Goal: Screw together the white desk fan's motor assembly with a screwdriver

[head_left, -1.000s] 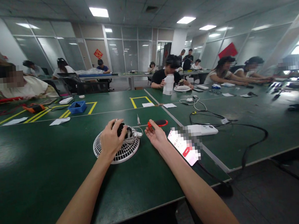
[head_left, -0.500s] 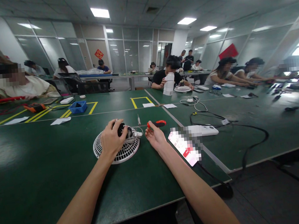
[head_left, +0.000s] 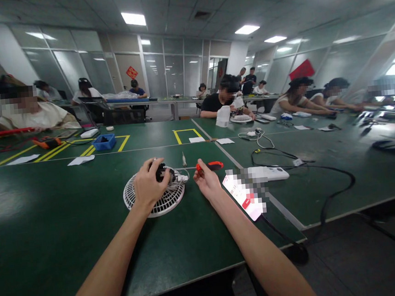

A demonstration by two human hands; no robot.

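Note:
A round white fan grille (head_left: 164,207) lies on the green table with a dark motor (head_left: 161,171) and white wiring on top. My left hand (head_left: 148,182) is wrapped over the motor, fingers curled around its side. In my right hand (head_left: 205,179) is a screwdriver (head_left: 215,165) with a red and black handle, pinched at the handle's front end. Its thin shaft points left, toward the motor; the tip is hidden near my left fingers. Just behind, a small clear-handled screwdriver (head_left: 183,159) rests on the table.
To the right lie a lit phone (head_left: 241,195) and a white casing (head_left: 269,173), with black cables (head_left: 337,168) beyond. A blue bin (head_left: 103,143) and paper slips (head_left: 81,160) are at the back left. Several people sit around the tables; one opposite handles another fan grille (head_left: 241,118).
My right hand and the screwdriver have shifted slightly to the right, and the handle has turned a little. My left hand stays on the motor. The person opposite has lowered the white part.

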